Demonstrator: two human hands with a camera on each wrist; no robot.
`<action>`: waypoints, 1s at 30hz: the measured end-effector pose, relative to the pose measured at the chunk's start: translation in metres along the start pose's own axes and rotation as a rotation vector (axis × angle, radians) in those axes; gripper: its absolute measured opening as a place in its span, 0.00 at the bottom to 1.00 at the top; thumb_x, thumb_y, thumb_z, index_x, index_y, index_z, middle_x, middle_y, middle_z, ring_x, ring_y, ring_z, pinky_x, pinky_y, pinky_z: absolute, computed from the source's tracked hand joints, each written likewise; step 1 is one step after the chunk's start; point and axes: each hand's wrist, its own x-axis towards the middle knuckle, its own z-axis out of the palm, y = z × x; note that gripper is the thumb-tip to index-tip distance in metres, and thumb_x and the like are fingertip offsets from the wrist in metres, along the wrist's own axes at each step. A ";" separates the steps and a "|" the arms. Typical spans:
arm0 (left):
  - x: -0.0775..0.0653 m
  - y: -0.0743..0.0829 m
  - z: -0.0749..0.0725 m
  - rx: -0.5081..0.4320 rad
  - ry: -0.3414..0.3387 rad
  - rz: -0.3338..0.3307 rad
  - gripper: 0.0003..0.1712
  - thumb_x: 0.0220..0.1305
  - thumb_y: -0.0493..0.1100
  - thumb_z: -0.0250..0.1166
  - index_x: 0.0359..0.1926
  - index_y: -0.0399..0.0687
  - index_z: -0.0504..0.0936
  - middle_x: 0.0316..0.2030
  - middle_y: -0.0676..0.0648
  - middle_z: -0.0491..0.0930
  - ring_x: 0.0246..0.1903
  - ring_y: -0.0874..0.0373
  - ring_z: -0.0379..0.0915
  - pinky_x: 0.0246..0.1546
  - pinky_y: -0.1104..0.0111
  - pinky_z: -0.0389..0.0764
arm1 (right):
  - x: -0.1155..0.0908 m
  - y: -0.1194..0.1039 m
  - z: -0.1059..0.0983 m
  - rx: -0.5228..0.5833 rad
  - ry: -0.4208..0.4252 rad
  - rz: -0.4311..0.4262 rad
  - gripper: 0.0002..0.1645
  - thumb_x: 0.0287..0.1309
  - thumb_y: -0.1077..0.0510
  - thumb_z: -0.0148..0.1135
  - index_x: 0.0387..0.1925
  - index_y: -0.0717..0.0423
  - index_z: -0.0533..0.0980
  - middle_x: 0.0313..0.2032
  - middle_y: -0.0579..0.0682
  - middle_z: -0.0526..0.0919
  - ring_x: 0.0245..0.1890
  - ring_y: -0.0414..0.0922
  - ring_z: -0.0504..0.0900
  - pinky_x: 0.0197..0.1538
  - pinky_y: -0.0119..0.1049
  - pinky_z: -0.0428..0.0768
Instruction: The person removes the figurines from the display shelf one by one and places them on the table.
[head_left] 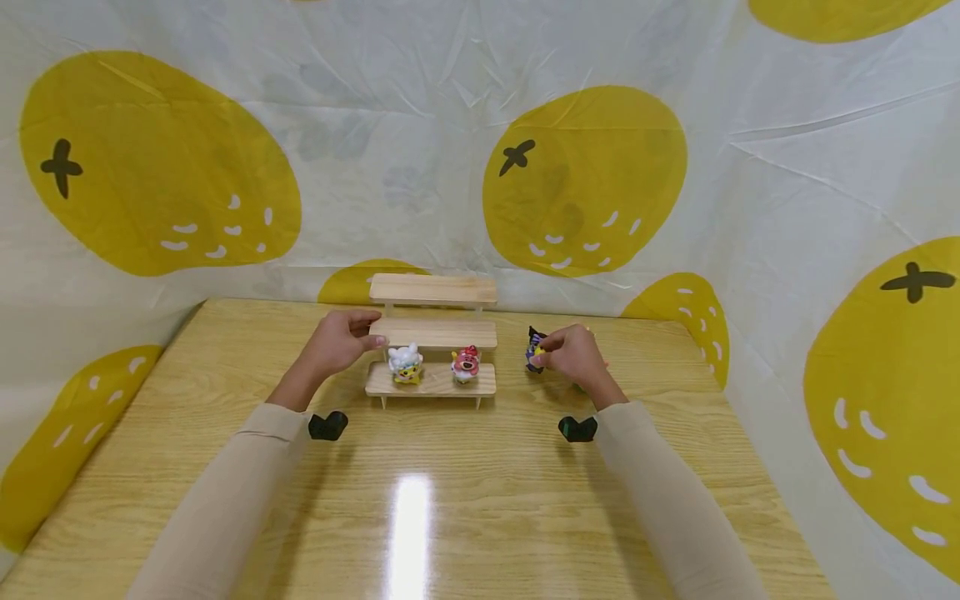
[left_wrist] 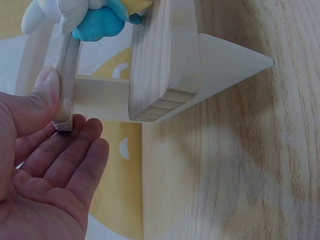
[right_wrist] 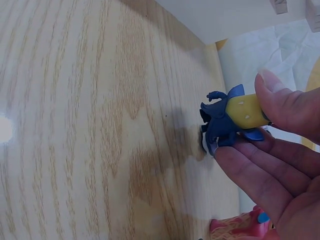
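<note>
Blue-and-yellow figurine (right_wrist: pixel 237 112) is gripped between thumb and fingers of our right hand (head_left: pixel 577 354), the nearer one, with the wooden shelf (head_left: pixel 433 288) off to its left (long axis we can't read), while our left hand (head_left: pixel 337 342) grips the middle tier (head_left: pixel 442 332) by its left end.

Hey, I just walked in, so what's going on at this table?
A person's left hand grips the left end of the middle shelf of a pale three-tier wooden stand. Their right hand holds a small dark-blue-and-yellow figurine to the right of the stand; whether it touches the wood-grain table is unclear. On the bottom shelf are a white-and-yellow figurine and a red-and-white figurine.
</note>
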 end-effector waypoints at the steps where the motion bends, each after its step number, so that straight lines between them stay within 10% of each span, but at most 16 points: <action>1: 0.000 0.000 0.000 0.000 -0.002 0.002 0.32 0.76 0.45 0.64 0.75 0.39 0.70 0.72 0.34 0.72 0.72 0.38 0.70 0.69 0.46 0.77 | 0.000 0.000 0.000 0.001 0.001 0.002 0.19 0.57 0.56 0.79 0.48 0.62 0.89 0.48 0.61 0.91 0.50 0.55 0.85 0.62 0.90 0.48; 30: -0.002 0.001 0.000 0.008 -0.005 -0.005 0.32 0.76 0.46 0.64 0.75 0.40 0.70 0.73 0.35 0.72 0.72 0.38 0.69 0.69 0.46 0.77 | -0.005 0.002 0.005 -0.027 -0.010 0.003 0.18 0.57 0.57 0.77 0.48 0.62 0.89 0.45 0.60 0.92 0.46 0.53 0.87 0.50 0.49 0.85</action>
